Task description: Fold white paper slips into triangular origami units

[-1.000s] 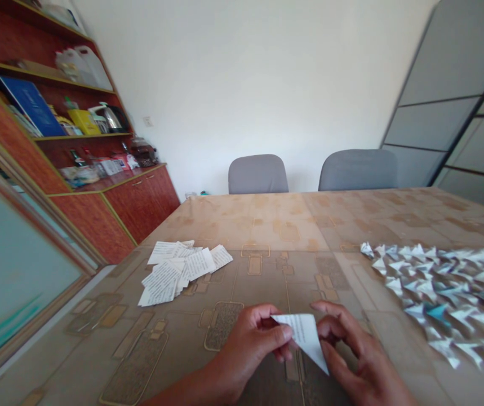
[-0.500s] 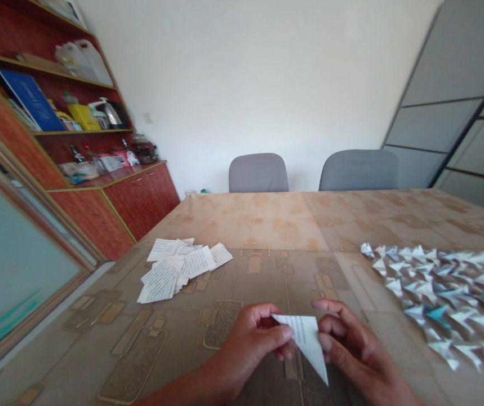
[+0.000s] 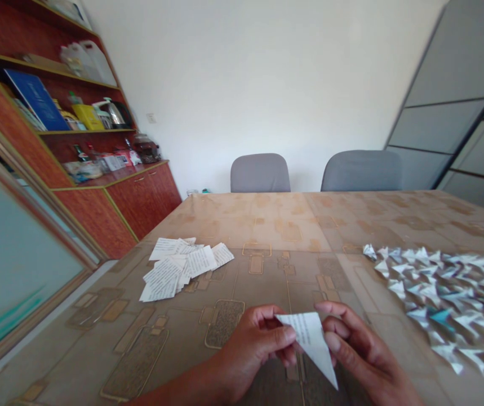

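Note:
A folded piece of printed paper (image 3: 312, 338), shaped as a triangle with its long point toward me, is held above the near part of the table. My left hand (image 3: 262, 341) pinches its left corner, thumb on top and fingers beneath. At the right edge of the paper, the thumb and fingers of my right hand (image 3: 354, 349) close on it, the index finger reaching above. A loose pile of flat printed paper slips (image 3: 182, 268) lies ahead and to the left. On the right, many small folded paper pieces (image 3: 444, 287) stand in rows, one of them teal.
A patterned cover lies over the table (image 3: 275, 220). Two grey chairs (image 3: 260, 172) are at its far edge. A red-brown cabinet (image 3: 136, 203) with shelves of household goods stands at the left, beside a frosted glass door (image 3: 17, 254). Grey panels (image 3: 440, 124) stand at the right.
The paper has turned a little, its lower tip shifting right and slightly down. Both hands sit slightly farther right in view. The pile and rows look unaltered.

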`<state>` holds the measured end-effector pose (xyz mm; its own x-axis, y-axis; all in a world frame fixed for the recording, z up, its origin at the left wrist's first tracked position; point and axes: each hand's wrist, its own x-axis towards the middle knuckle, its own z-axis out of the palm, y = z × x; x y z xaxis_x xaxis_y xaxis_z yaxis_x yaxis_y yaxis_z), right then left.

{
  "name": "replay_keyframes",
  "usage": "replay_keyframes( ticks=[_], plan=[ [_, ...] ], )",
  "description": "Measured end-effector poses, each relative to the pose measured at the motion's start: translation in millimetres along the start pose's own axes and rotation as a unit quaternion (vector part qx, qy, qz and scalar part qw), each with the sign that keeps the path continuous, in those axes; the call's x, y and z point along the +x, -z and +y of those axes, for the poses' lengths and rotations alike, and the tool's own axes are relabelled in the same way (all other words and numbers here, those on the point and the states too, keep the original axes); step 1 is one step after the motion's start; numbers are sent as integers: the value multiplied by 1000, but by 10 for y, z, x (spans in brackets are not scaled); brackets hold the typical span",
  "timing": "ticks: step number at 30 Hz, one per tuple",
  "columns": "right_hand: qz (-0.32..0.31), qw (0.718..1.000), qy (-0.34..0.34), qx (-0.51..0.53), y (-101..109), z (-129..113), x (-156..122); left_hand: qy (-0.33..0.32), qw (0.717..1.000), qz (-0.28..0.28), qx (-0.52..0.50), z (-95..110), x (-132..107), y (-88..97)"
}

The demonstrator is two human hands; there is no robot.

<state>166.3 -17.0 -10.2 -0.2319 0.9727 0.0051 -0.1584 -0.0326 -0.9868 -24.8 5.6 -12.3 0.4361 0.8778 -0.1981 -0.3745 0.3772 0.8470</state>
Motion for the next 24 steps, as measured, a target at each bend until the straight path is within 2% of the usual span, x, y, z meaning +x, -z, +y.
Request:
replay_keyframes(
  ticks=[5,9,12,15,20,22,24],
  plan=[
    [-8,1000,-4,27,-24,-5,-1,-26,999,-11,45,23,-2,6],
    [8,1000,-9,15,-64,-40,-17,-97,981,-4,170,78,-43,8],
    [24,999,12,-17,-71,-60,-24,-198,930,20,309,132,-67,-5],
    [31,994,51,-95,-23,-69,-21,-276,891,36,358,173,-58,-21],
    [30,962,125,-242,91,-64,-2,-323,853,66,404,188,-19,21],
    [33,945,158,-284,103,-55,2,-331,823,61,458,186,-30,54],
    [34,931,173,-320,98,-46,8,-334,774,55,536,181,-64,70]
  ],
)
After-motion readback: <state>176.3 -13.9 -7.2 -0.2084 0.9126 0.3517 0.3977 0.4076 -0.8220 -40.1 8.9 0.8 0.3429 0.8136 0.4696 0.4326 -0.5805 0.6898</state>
